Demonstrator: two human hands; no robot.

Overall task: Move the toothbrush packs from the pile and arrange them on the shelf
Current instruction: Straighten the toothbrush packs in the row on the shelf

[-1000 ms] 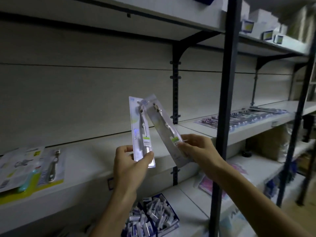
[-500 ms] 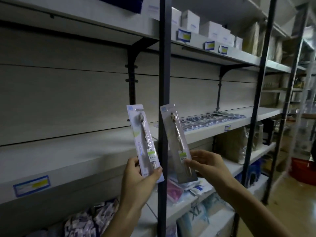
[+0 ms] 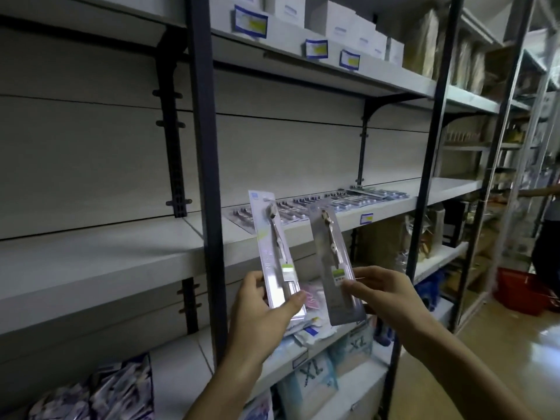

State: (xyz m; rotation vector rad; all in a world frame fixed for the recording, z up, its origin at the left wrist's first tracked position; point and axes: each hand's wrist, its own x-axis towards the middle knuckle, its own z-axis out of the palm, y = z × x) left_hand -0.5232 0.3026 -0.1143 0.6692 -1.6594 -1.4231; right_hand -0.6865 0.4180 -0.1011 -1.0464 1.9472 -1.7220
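Hands (image 3: pixel 260 310) gripping packs (image 3: pixel 274 253), upright post (image 3: pixel 209 177) beside

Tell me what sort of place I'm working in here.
Most likely a shop aisle or its stockroom. Long white metal shelves carry blue-and-yellow price labels on their edges, a row of flat clear toothbrush packs lies displayed, and a red plastic shopping basket sits on the floor.

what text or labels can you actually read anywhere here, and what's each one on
"XL": on a pale blue pack on the bottom shelf.
"XL": on a second pack beside it.
Shelf-edge price tags: too blurred to read.
Toothbrush packs in the left hand and the right hand: print too small to read.
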